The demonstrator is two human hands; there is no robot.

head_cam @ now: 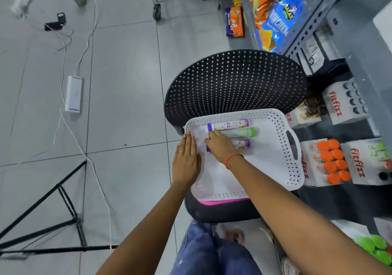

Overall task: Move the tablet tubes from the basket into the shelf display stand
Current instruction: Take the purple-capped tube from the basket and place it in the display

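A white perforated basket [284, 130] sits on a black chair. Three tablet tubes lie side by side in its far part: a purple-capped tube [229, 124], a green tube [241, 132] and a second purple tube [241, 143]. My right hand [220, 145] lies over the near purple tube, its fingertips at the green tube's left end; whether it grips either tube is hidden. My left hand [186, 160] rests flat on the basket's left rim and holds nothing. On the shelf to the right stand fitfizz display stands, one full of orange-capped tubes [333, 162], one with empty holes [347, 103].
The black chair's perforated back [233, 81] rises behind the basket. Another fitfizz stand [367, 160] and green-capped tubes [375, 247] are at the right. Snack bags [275, 20] fill the upper shelf. Cables, a power strip [73, 93] and a tripod [63, 211] lie on the floor at the left.
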